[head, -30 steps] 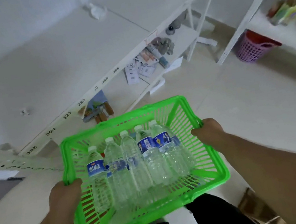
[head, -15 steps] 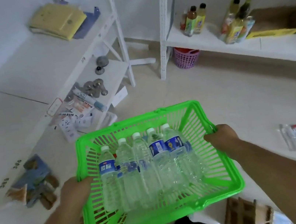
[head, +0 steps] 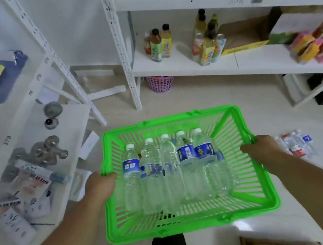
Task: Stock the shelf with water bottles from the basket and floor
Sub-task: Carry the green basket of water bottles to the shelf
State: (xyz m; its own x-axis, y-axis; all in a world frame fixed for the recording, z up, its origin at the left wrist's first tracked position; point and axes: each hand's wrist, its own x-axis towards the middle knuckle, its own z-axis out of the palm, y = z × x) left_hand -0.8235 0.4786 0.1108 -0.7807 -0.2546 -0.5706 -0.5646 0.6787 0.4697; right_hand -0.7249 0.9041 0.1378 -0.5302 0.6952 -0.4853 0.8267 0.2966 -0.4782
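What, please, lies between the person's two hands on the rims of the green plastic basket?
In the head view, five clear plastic water bottles lie side by side in the green plastic basket, between the left hand and the right hand.

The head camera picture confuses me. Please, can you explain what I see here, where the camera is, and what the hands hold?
No machine here: a person wears a camera on the head, looking forward and down. The left hand and right hand grip the side rims of a green basket, carried above the floor. Five water bottles lie inside it. More bottles lie on the floor at the right. Ahead is a white shelf with drink bottles.
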